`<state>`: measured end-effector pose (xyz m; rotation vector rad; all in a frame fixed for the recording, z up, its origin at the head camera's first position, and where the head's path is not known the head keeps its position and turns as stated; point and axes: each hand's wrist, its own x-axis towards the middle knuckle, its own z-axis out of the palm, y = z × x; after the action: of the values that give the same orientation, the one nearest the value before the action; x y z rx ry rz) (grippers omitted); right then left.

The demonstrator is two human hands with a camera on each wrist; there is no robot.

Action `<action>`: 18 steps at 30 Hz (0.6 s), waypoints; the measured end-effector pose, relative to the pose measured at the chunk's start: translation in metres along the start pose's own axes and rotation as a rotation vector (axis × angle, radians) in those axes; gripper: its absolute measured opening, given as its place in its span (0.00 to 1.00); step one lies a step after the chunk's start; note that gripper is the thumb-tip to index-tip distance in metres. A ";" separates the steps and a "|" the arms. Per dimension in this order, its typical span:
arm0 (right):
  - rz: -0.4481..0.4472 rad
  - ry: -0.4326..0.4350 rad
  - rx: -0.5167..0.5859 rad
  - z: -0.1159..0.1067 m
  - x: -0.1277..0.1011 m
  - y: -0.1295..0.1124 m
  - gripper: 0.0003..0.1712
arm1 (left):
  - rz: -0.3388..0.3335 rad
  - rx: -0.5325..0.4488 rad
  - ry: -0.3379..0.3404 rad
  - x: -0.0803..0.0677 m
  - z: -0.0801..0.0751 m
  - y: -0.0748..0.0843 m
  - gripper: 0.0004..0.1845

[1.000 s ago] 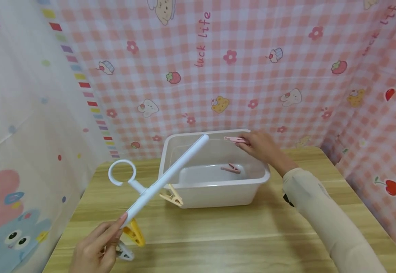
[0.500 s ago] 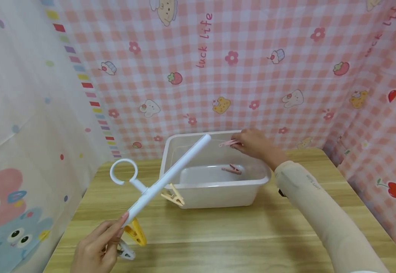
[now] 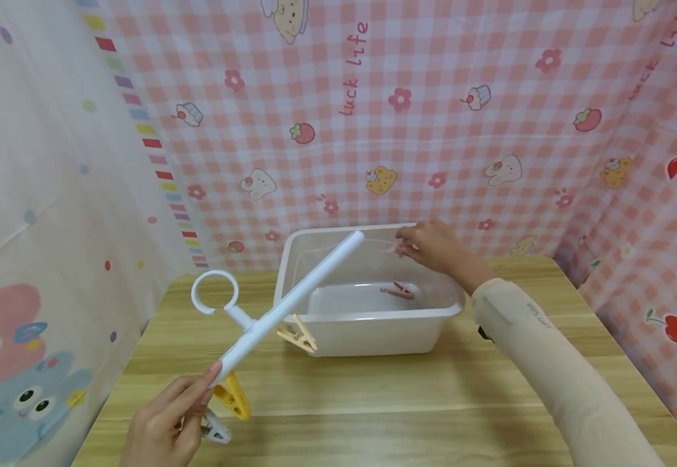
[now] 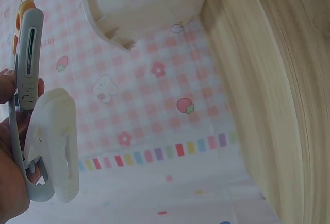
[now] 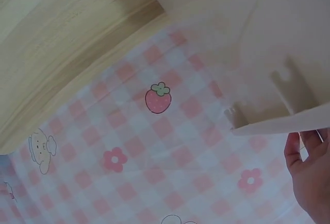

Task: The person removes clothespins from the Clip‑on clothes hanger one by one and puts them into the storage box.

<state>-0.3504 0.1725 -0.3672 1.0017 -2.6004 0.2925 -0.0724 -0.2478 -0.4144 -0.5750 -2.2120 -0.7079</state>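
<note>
My left hand [image 3: 201, 389] grips the near end of a white hanger bar [image 3: 292, 298] with a ring hook [image 3: 213, 292]. The bar slants up over a translucent white bin [image 3: 373, 314]. From the bar hang a beige clip [image 3: 297, 335], a yellow clip [image 3: 233, 397] and a white clip [image 3: 214, 431]. My right hand [image 3: 410, 243] pinches a pink clip [image 3: 395, 248] over the bin's back rim. A second pink clip [image 3: 398, 290] lies inside the bin. The left wrist view shows the bar [image 4: 28, 54] and white clip [image 4: 54, 147] close up. In the right wrist view are my fingers [image 5: 312, 177] and the bin's underside [image 5: 247, 38].
The bin stands at the back of a wooden table [image 3: 408, 402]. Pink checked cloth [image 3: 432, 130] hangs close behind and on the right. White patterned cloth [image 3: 35, 227] closes the left side.
My right hand with the pink clip has shifted slightly left along the bin's back rim. The left hand and hanger bar have stayed in place.
</note>
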 end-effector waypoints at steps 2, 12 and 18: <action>0.026 -0.009 -0.001 0.000 0.000 0.001 0.19 | -0.002 0.004 -0.008 0.000 0.000 0.000 0.17; 0.113 -0.023 0.032 -0.010 -0.008 -0.005 0.31 | -0.007 0.007 -0.017 0.004 0.003 0.003 0.27; 0.125 -0.010 0.085 -0.013 -0.019 -0.008 0.32 | 0.003 -0.014 -0.022 0.008 0.005 0.004 0.26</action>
<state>-0.3288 0.1818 -0.3618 0.8705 -2.6851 0.4334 -0.0776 -0.2406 -0.4105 -0.5962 -2.2277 -0.7189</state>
